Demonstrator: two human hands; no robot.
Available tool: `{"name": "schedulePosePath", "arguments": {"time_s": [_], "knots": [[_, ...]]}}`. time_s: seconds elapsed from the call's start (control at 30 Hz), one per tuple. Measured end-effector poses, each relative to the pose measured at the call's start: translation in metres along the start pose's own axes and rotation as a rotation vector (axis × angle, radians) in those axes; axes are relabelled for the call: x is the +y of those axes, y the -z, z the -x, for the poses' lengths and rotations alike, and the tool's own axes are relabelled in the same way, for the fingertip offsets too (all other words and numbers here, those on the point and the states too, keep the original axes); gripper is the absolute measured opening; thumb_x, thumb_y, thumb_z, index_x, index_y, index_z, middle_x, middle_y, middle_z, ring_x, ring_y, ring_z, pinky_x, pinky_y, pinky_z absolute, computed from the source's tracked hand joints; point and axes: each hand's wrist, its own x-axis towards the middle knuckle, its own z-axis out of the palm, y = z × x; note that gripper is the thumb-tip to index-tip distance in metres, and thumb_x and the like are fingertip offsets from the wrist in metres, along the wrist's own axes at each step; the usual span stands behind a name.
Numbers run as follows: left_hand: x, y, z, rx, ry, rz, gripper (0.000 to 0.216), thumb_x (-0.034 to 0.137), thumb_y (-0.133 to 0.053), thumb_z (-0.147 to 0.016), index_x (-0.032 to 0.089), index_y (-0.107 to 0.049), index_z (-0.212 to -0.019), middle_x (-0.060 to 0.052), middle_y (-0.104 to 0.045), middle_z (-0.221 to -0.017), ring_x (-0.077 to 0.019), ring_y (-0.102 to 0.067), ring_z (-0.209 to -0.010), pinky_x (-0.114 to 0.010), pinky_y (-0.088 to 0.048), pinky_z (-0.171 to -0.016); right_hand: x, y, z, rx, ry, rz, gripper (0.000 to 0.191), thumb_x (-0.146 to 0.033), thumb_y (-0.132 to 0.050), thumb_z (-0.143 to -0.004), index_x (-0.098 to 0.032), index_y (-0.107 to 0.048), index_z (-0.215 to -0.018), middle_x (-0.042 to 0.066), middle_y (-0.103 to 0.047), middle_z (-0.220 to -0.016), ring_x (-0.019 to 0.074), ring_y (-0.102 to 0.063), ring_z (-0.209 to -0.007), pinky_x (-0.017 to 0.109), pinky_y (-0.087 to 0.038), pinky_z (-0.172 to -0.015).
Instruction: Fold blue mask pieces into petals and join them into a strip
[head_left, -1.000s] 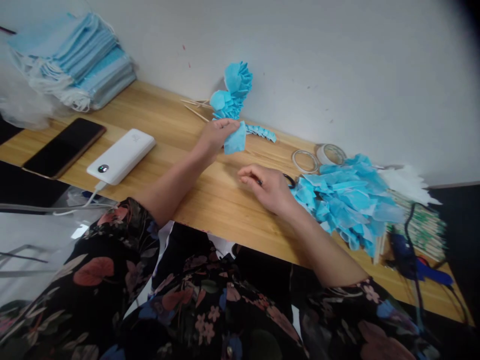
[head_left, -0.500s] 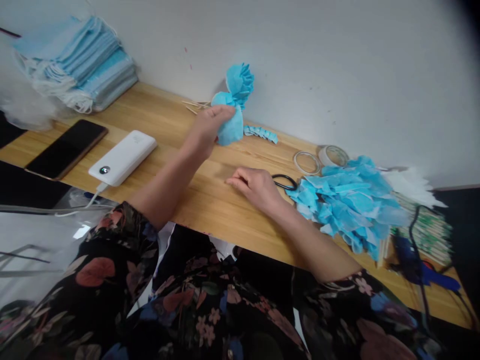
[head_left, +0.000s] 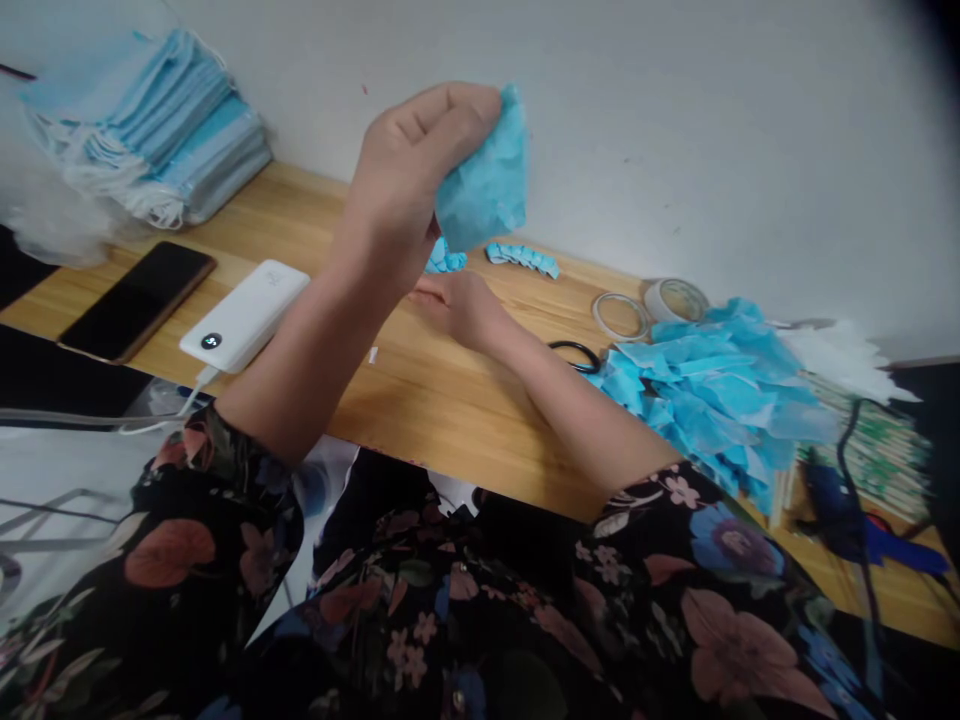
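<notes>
Raised in front of the wall, my left hand (head_left: 420,165) pinches a blue piece of cloth-like material (head_left: 486,185) between thumb and fingers. Below that piece, a bit of crinkled blue material (head_left: 446,258) shows close to the tabletop, mostly covered by my left hand. My right hand (head_left: 465,308) is low over the wooden table with its fingers closed. Its fingertips are partly behind my left wrist, so what they hold, if anything, is hidden. A pleated blue strip (head_left: 523,259) lies just beyond my right hand.
A heap of blue pieces (head_left: 720,380), black scissor handle (head_left: 574,356) and tape rolls (head_left: 675,300) lie right. Farther right are white pieces (head_left: 847,360) and a blue-handled tool (head_left: 900,550). Left are a phone (head_left: 139,300), power bank (head_left: 244,315) and stacked face masks (head_left: 165,130).
My left hand has risen closer to the camera with the blue piece. My right hand has moved left, behind the left wrist. The ruffled blue bunch no longer shows above the left hand.
</notes>
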Motion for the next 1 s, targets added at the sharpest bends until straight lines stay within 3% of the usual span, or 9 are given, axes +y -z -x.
{"name": "schedulePosePath", "arguments": {"time_s": [0.13, 0.27, 0.43, 0.57, 0.67, 0.8, 1.0], "knots": [[-0.001, 0.005, -0.003, -0.008, -0.011, -0.042, 0.038, 0.011, -0.062, -0.102, 0.018, -0.068, -0.065, 0.002, -0.041, -0.065, -0.0056, -0.039, -0.051, -0.019, -0.028, -0.047, 0.0, 0.0, 0.004, 0.106, -0.13, -0.01, 0.019, -0.023, -0.065, -0.103, -0.02, -0.075, -0.087, 0.001, -0.08, -0.084, 0.0156, -0.068, -0.077, 0.031, -0.049, -0.079], [-0.005, 0.005, -0.004, -0.038, 0.061, 0.038, 0.039, 0.009, -0.056, -0.105, 0.015, -0.067, -0.068, 0.001, -0.043, -0.068, -0.007, -0.043, -0.055, -0.02, -0.03, -0.05, 0.005, 0.006, 0.014, 0.227, -0.218, -0.216, 0.04, -0.046, -0.072, -0.099, -0.021, -0.065, -0.069, 0.0, -0.069, -0.066, 0.0139, -0.061, -0.067, 0.03, -0.051, -0.073], [-0.031, 0.0, 0.0, -0.003, 0.283, 0.044, 0.037, 0.01, -0.057, -0.108, 0.015, -0.064, -0.072, 0.002, -0.052, -0.066, -0.0068, -0.049, -0.058, -0.02, -0.04, -0.056, 0.009, 0.039, 0.046, 0.395, -0.366, -0.749, 0.059, -0.081, -0.059, -0.094, -0.024, -0.071, -0.092, 0.006, -0.078, -0.086, 0.0207, -0.075, -0.085, 0.034, -0.063, -0.076], [-0.063, 0.0, 0.005, -0.007, 0.307, -0.081, 0.03, 0.014, -0.065, -0.106, 0.017, -0.067, -0.077, 0.004, -0.057, -0.064, -0.0067, -0.05, -0.057, -0.02, -0.042, -0.058, 0.013, 0.059, 0.079, 0.453, -0.442, -0.823, 0.071, -0.093, -0.059, -0.084, -0.025, -0.074, -0.097, 0.009, -0.08, -0.092, 0.0265, -0.078, -0.099, 0.036, -0.065, -0.077], [-0.087, 0.004, 0.009, -0.018, 0.245, -0.194, 0.022, 0.026, -0.075, -0.1, 0.017, -0.07, -0.081, 0.004, -0.061, -0.069, -0.0072, -0.053, -0.062, -0.021, -0.044, -0.062, 0.019, 0.059, 0.098, 0.5, -0.451, -0.818, 0.068, -0.091, -0.066, -0.08, -0.025, -0.077, -0.097, 0.006, -0.08, -0.095, 0.0249, -0.077, -0.1, 0.034, -0.063, -0.076], [-0.108, 0.01, 0.019, -0.079, 0.205, -0.204, 0.028, 0.041, -0.083, -0.092, 0.017, -0.074, -0.082, 0.002, -0.067, -0.076, -0.0093, -0.058, -0.069, -0.022, -0.047, -0.067, 0.026, 0.051, 0.111, 0.518, -0.407, -0.803, 0.053, -0.067, -0.093, -0.067, -0.026, -0.08, -0.097, 0.0, -0.078, -0.092, 0.0179, -0.072, -0.086, 0.029, -0.059, -0.075], [-0.108, 0.013, 0.028, -0.055, 0.328, -0.234, 0.018, 0.027, -0.078, -0.094, 0.019, -0.078, -0.078, 0.002, -0.065, -0.066, -0.0081, -0.051, -0.058, -0.022, -0.04, -0.056, 0.033, 0.049, 0.119, 0.639, -0.432, -0.789, 0.037, -0.052, -0.093, -0.065, -0.024, -0.073, -0.079, -0.003, -0.071, -0.078, 0.0146, -0.063, -0.074, 0.029, -0.056, -0.07]]}}
